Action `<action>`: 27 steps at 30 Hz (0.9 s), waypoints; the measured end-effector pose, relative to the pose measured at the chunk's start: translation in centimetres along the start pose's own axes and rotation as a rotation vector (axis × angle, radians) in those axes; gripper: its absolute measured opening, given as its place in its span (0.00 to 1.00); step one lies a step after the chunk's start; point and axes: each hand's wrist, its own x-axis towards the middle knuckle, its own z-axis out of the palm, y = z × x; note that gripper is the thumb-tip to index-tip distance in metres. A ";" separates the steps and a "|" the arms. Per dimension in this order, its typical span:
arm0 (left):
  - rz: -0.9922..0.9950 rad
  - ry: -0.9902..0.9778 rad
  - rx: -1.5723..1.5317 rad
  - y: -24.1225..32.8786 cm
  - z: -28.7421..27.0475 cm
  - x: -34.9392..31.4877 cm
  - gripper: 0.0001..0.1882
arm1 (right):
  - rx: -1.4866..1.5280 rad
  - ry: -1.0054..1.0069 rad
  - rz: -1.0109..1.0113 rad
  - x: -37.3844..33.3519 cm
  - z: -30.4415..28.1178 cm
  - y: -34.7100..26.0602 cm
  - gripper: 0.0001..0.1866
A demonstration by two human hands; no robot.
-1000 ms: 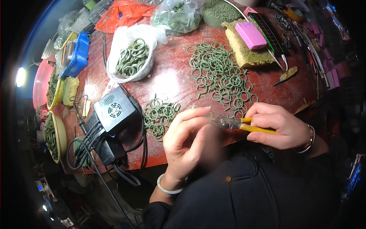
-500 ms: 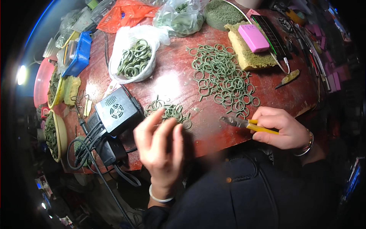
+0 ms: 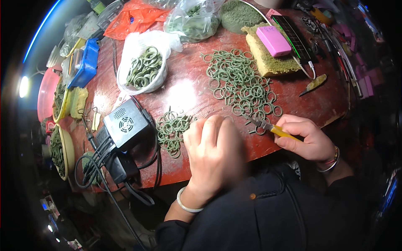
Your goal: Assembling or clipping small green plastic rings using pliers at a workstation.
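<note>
In my right hand (image 3: 307,138) is a pair of yellow-handled pliers (image 3: 281,131), gripped by the handles. The metal jaws point left, over the near edge of a large pile of thin green rings (image 3: 238,77). Back upward, my left hand (image 3: 212,150) is over the red table with its fingers curled together. Its fingertips are hidden, so whatever they pinch does not show. Just left of it lies a smaller heap of green rings with short stems (image 3: 173,127). A white bangle (image 3: 186,201) circles my left wrist.
A white tub of green rings (image 3: 144,71) stands behind the small heap. To the left are a black power unit (image 3: 125,121) with cables and a blue bin (image 3: 86,62). A yellow sponge (image 3: 268,52) under a pink box (image 3: 274,41) and a small knife (image 3: 314,85) lie at right.
My left hand has moved right, away from the small heap, and its spread fingers have curled in. The pliers have tilted, their jaws rising slightly toward the large pile.
</note>
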 end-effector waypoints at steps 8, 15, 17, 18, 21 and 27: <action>0.107 0.022 -0.115 -0.8 0.0 -0.1 0.09 | 0.006 -0.029 -0.015 0.3 -0.1 0.3 0.09; 0.107 -0.054 -0.153 -0.3 -1.1 -0.1 0.10 | -0.002 -0.007 0.015 0.0 -0.1 0.2 0.09; 0.103 -0.059 -0.133 -0.7 -0.9 -0.2 0.11 | -0.004 -0.009 0.030 0.1 -0.1 0.3 0.08; 0.105 -0.067 -0.117 -0.9 -0.8 -0.2 0.11 | -0.004 -0.014 0.027 0.2 -0.1 0.3 0.08; 0.121 -0.010 -0.140 -1.0 -0.5 0.0 0.11 | 0.011 -0.005 0.026 0.3 0.1 0.3 0.08; 0.174 -0.081 0.000 -0.6 -0.6 0.2 0.10 | 0.013 -0.007 0.053 0.2 0.0 0.3 0.09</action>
